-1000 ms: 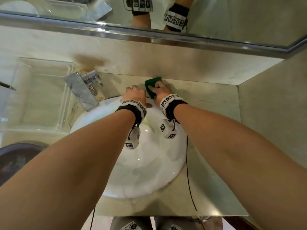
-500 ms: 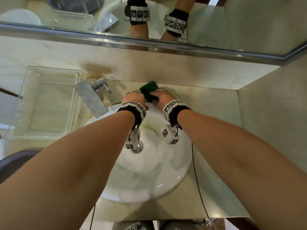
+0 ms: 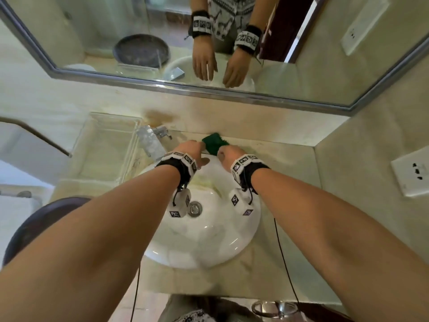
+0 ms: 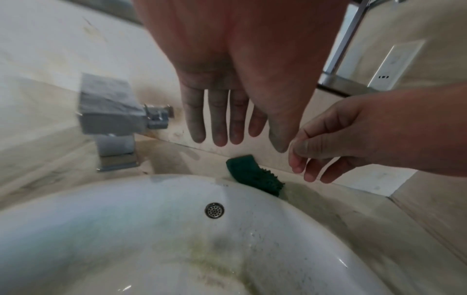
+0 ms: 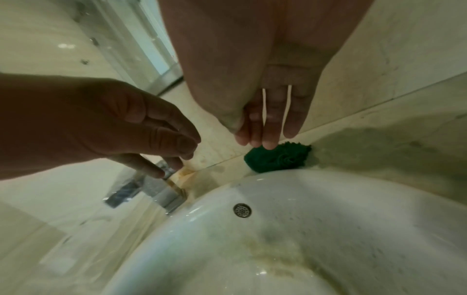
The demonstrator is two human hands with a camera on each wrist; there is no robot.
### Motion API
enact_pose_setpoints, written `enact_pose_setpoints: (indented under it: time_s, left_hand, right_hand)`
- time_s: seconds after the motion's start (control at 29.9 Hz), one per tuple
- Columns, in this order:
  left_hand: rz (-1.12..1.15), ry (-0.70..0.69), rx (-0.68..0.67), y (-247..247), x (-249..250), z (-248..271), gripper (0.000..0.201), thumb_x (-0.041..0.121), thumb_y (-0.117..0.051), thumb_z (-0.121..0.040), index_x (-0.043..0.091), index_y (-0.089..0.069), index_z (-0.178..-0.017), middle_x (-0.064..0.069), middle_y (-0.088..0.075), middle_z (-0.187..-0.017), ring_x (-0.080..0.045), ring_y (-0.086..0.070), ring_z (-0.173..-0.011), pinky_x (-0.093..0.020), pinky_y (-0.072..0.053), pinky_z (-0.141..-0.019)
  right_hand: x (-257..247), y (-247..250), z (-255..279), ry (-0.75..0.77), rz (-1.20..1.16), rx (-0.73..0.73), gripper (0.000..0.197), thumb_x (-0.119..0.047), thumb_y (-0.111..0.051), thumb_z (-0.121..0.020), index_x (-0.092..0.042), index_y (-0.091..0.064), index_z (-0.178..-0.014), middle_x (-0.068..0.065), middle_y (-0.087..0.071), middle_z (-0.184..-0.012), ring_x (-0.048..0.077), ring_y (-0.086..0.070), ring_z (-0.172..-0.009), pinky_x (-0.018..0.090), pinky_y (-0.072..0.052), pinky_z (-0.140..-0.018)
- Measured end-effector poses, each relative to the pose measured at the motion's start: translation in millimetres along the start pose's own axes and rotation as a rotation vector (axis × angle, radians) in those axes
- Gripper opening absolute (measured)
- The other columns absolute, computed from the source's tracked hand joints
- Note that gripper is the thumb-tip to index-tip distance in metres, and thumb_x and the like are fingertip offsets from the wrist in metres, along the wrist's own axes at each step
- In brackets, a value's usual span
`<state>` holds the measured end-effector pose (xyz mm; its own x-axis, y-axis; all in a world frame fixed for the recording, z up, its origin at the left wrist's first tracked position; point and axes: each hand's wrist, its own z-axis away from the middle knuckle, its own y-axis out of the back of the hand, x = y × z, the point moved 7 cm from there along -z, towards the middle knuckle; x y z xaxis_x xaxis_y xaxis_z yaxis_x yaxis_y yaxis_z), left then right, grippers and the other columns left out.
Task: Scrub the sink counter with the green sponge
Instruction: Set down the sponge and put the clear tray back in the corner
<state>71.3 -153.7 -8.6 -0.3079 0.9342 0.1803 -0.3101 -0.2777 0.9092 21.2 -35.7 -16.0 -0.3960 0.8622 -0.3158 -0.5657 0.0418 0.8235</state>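
Both hands empty: left hand (image 4: 227,83) and right hand (image 5: 272,95) hang loose-fingered above the frayed dark-green sponge (image 3: 214,142), which lies on beige marble counter (image 3: 278,154) behind the round white basin (image 3: 209,240) (against backsplash).

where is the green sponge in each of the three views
Head: the green sponge lies upper centre, on the counter behind the basin, between the two hands.
Left wrist: the sponge sits right of centre, beyond the basin rim, below the fingertips.
Right wrist: the sponge is right of centre, under the fingertips.
Shared landmark: the chrome faucet, left of the sponge in every view.
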Motion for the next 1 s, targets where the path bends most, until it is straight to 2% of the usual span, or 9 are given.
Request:
enact_pose_setpoints:
  time_s: [0.1,0.2,0.33,0.47,0.6,0.67,0.77,0.87,1.0]
  left_hand:
    - [0.041,0.052,0.064,13.4,-11.3,35.7,0.047,0.041,-0.060,-0.090,0.016,-0.054,-0.129,-0.009,-0.062,-0.124,-0.028,-0.060,-0.110,-0.036,-0.050,-0.091]
    - [0.094,0.120,0.105,22.9,-28.5,72.1,0.045,0.040,-0.062,-0.090,0.015,-0.056,-0.127,-0.007,-0.062,-0.123,-0.027,-0.058,-0.113,-0.035,-0.049,-0.094]
    - [0.140,0.236,0.141,37.3,-67.7,121.0,0.041,0.040,-0.063,-0.088,0.016,-0.060,-0.122,-0.008,-0.066,-0.116,-0.027,-0.061,-0.105,-0.032,-0.050,-0.087]
    - [0.183,0.339,0.160,50.1,-111.5,160.6,0.038,0.036,-0.064,-0.088,0.013,-0.061,-0.118,-0.009,-0.067,-0.112,-0.028,-0.062,-0.102,-0.033,-0.049,-0.086]
    - [0.199,0.429,0.184,53.7,-157.6,191.3,0.044,0.041,-0.064,-0.088,0.013,-0.058,-0.121,-0.010,-0.064,-0.115,-0.028,-0.061,-0.104,-0.034,-0.047,-0.085]
    - [0.216,0.475,0.197,54.5,-184.4,204.9,0.045,0.042,-0.064,-0.088,0.013,-0.058,-0.122,-0.010,-0.064,-0.115,-0.029,-0.060,-0.105,-0.032,-0.045,-0.081]
    - [0.236,0.537,0.189,50.2,-224.3,213.4,0.047,0.046,-0.063,-0.086,0.016,-0.057,-0.122,-0.010,-0.064,-0.116,-0.030,-0.061,-0.103,-0.032,-0.044,-0.077]
    - [0.293,0.599,0.158,42.7,-264.7,211.3,0.052,0.048,-0.062,-0.087,0.014,-0.054,-0.126,-0.011,-0.061,-0.122,-0.031,-0.060,-0.106,-0.033,-0.044,-0.078]
    - [0.410,0.694,0.099,23.6,-321.0,195.4,0.063,0.056,-0.060,-0.085,0.013,-0.050,-0.129,-0.012,-0.058,-0.128,-0.032,-0.057,-0.110,-0.038,-0.048,-0.089]
  right_hand:
    - [-27.5,7.6,24.6,0.115,0.024,0.034,0.028,-0.023,-0.043,-0.096,-0.011,-0.066,-0.107,0.013,-0.066,-0.105,0.030,-0.060,-0.089,0.029,-0.045,-0.075]
    - [-56.9,11.7,45.6,0.210,0.035,0.049,0.023,-0.027,-0.048,-0.096,-0.013,-0.063,-0.104,0.007,-0.063,-0.094,0.024,-0.057,-0.080,0.026,-0.041,-0.068]
    - [-104.7,8.4,63.9,0.309,0.035,0.054,0.016,-0.025,-0.046,-0.094,-0.018,-0.060,-0.097,0.010,-0.067,-0.099,0.027,-0.064,-0.083,0.035,-0.055,-0.077]
    - [-148.8,8.6,77.4,0.388,0.150,0.085,0.024,-0.024,-0.043,-0.096,-0.014,-0.064,-0.101,0.010,-0.067,-0.099,0.026,-0.058,-0.077,0.028,-0.045,-0.070]
    - [-192.6,1.8,81.0,0.449,0.241,0.061,0.027,-0.024,-0.042,-0.094,-0.016,-0.062,-0.109,0.006,-0.068,-0.099,0.028,-0.063,-0.087,0.032,-0.053,-0.080]
    - [-219.5,-5.1,76.4,0.482,0.276,0.028,0.025,-0.023,-0.043,-0.092,-0.019,-0.063,-0.105,0.004,-0.068,-0.097,0.026,-0.063,-0.087,0.033,-0.053,-0.084]
    - [-250.8,-10.3,65.9,0.503,0.340,-0.011,0.024,-0.020,-0.044,-0.093,-0.018,-0.064,-0.104,0.001,-0.068,-0.100,0.022,-0.061,-0.083,0.025,-0.048,-0.079]
    - [-276.9,-14.9,47.6,0.495,0.324,-0.045,0.025,-0.016,-0.044,-0.094,-0.011,-0.065,-0.108,0.008,-0.069,-0.106,0.027,-0.065,-0.091,0.031,-0.052,-0.081]
    - [-309.9,-24.7,12.1,0.419,0.319,-0.101,0.029,-0.010,-0.044,-0.094,-0.006,-0.064,-0.113,0.014,-0.067,-0.112,0.028,-0.065,-0.088,0.033,-0.053,-0.078]
